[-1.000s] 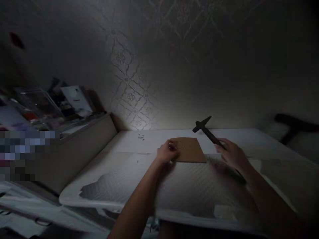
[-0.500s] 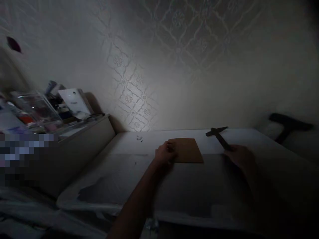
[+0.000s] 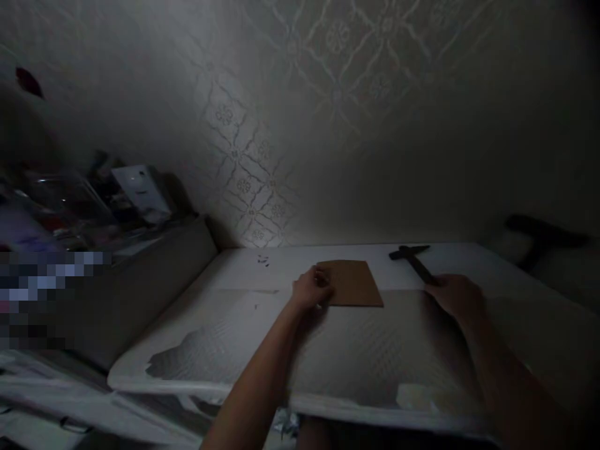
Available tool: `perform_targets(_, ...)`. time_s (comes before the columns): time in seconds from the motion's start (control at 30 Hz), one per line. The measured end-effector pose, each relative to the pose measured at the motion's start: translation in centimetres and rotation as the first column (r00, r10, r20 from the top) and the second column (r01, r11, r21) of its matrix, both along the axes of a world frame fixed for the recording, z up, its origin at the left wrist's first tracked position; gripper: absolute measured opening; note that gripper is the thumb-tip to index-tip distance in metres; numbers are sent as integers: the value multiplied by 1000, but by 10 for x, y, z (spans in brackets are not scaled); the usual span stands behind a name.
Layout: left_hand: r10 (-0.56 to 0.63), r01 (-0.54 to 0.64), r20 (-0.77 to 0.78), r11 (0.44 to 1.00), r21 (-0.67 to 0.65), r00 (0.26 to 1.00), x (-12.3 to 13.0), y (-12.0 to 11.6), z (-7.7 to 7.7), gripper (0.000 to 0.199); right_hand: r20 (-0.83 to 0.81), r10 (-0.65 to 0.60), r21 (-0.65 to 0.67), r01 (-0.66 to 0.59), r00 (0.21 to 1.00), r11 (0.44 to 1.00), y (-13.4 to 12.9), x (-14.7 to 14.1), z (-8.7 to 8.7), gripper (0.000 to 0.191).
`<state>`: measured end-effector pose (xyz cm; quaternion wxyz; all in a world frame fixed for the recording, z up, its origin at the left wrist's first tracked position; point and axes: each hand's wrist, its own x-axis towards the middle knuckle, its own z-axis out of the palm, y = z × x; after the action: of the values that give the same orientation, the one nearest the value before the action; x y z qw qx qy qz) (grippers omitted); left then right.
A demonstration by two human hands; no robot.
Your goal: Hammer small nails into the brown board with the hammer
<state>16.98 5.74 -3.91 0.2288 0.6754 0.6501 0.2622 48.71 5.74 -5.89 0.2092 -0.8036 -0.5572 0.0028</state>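
Note:
A thin brown square board [image 3: 355, 284] lies flat on the white table [image 3: 244, 272]. At its left side, my left hand [image 3: 311, 288] rests with thumb and fingers curled together in a pinch; whatever lies between the fingertips is too small and dark to make out. My right hand [image 3: 454, 292] is wrapped around the handle of a hammer [image 3: 419, 265]. The hammer's head points away from me, to the right of the board and apart from it. Several small dark slender pieces [image 3: 263, 260], perhaps nails, lie on the table beyond my left hand.
A patterned wall [image 3: 337, 137] closes off the table's far side. To the left stands a grey cabinet [image 3: 159, 275] with a white box [image 3: 140, 187] and clutter on top. A dark T-shaped object [image 3: 544, 234] is at the right. The table covering [image 3: 187, 356] is torn in front.
The hammer and my right hand have shifted very slightly to the right. My left hand and the board keep their places. The light on the wall has dimmed, while the table's front and my arms look lighter.

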Motion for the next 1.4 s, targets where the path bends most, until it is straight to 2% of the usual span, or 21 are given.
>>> perform_targets(0.13, -12, 12, -12, 1000, 9, 1000, 0, 0, 0, 47, 2, 13, -10, -13, 1000, 1000, 2, 3, 0, 25)
perform_targets(0.33, -8, 8, -6, 1000, 17, 1000, 1, -1, 1, 45, 21, 54, -62, -53, 998, 997, 3, 8, -3, 26)
perform_targets(0.4, -4, 4, 0, 1000, 20, 1000, 1, -1, 1, 44, 53, 37, 4, -37, 998, 999, 1, 4, -2, 31)
perform_targets(0.47, 4, -4, 10, 1000, 29, 1000, 1, -1, -1, 42, 76, 3, 170, -16, 997, 985, -2, -6, -1, 37)
perform_targets(0.5, 11, -12, 14, 999, 37, 1000, 1, -1, -1, 39, 78, 22, 278, -43, 997, 960, -3, -14, 0, 38)
perform_targets(0.53, 20, -21, 18, 999, 47, 1000, 1, 0, -2, 36, 74, 99, 373, -120, 992, 920, -3, -23, 0, 38)
perform_targets(0.6, 34, -36, 23, 997, 68, 999, 2, -1, -2, 30, 107, 344, 474, -352, 933, 807, -3, -43, -2, 40)
perform_targets(0.67, 53, -55, 23, 995, 87, 998, 3, -1, -3, 26, 169, 532, 465, -543, 830, 699, -1, -63, -9, 42)
perform_targets(0.77, 104, -103, 1, 988, 116, 995, 5, -1, -5, 24, 193, 658, 349, -678, 728, 647, 5, -80, -24, 45)
perform_targets(0.9, 142, -136, -37, 982, 130, 989, 7, 5, -6, 24, 179, 661, 243, -684, 728, 688, 13, -82, -36, 43)
perform_targets(1.03, 215, -201, -120, 972, 120, 969, -7, 18, 0, 26, 167, 672, 237, -691, 721, 683, 12, -81, -32, 42)
perform_targets(1.13, 341, -309, -247, 938, 159, 907, -35, 28, 4, 29, 156, 671, 248, -686, 725, 684, 8, -83, -27, 40)
perform_targets(1.2, 466, -404, -306, 881, 245, 831, -60, 33, 5, 35, 157, 661, 258, -677, 734, 690, 7, -85, -26, 39)
perform_targets(1.27, 542, -480, -350, 840, 252, 764, -83, 36, 4, 38, 161, 655, 259, -672, 738, 693, 7, -85, -27, 38)
perform_targets(1.33, 563, -521, -392, 825, 218, 728, -102, 37, 2, 37, 167, 658, 251, -677, 734, 691, 7, -85, -27, 38)
perform_targets(1.4, 550, -522, -410, 832, 190, 727, -113, 39, 1, 35, 171, 657, 239, -678, 734, 695, 8, -84, -27, 39)
